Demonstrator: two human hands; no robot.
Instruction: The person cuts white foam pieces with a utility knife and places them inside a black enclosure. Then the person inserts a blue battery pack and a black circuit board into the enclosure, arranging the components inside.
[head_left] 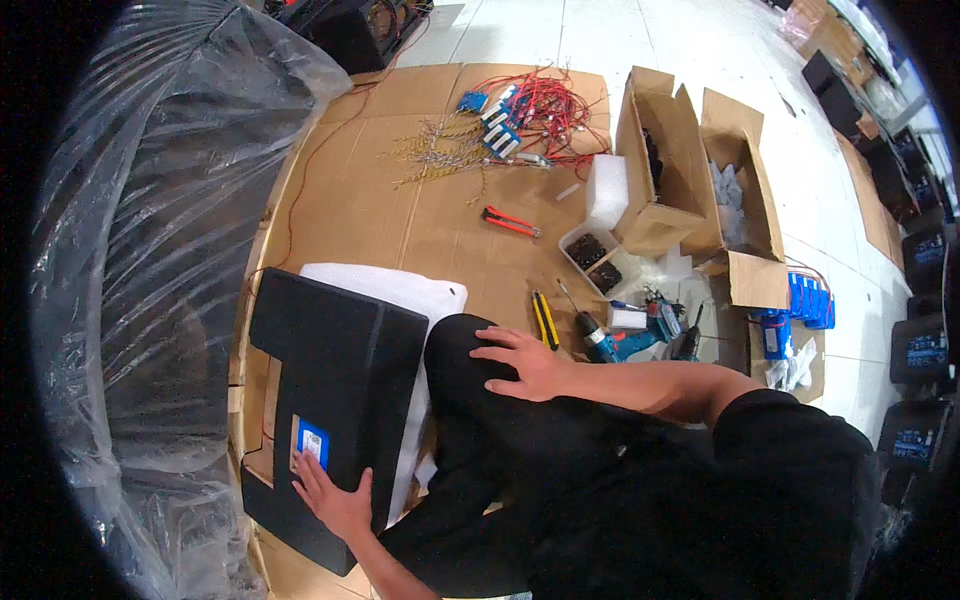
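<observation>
Left hand (338, 505) spread on that black case (340, 340), fingertips at its blue block (313, 438). Right of the case, the right hand (530, 367) rests on a knee (452, 350).

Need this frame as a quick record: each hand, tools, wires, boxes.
left hand: spread on the black case, fingertips by the blue block
right hand: resting on the bent knee
tools: red-handled tool, yellow-and-black tool, drill
wires: red tangle on cardboard
boxes: two open cartons, beyond the drill
</observation>
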